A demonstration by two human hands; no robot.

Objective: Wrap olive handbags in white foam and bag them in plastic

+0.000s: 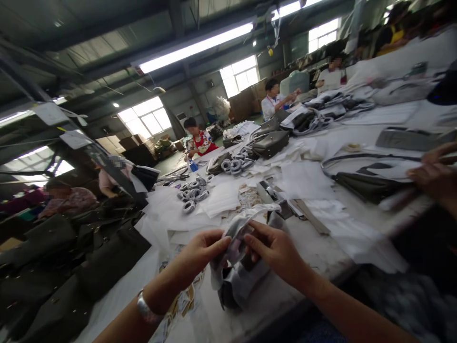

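My left hand (202,251) and my right hand (276,250) meet over the near part of a long white worktable (310,238). Both are closed on a crumpled piece of white wrapping paper (238,227) that covers a grey strap-like item (239,281). The left fingers pinch the paper's left edge. On the other side, the right fingers grip it from above. A silver bracelet (146,307) sits on my left wrist.
Dark bags (271,143), coils of grey straps (193,194) and loose white sheets (303,181) lie along the table. Dark bags (71,267) pile at the left. Another person's hands (433,174) work at the right edge. Several people sit farther along.
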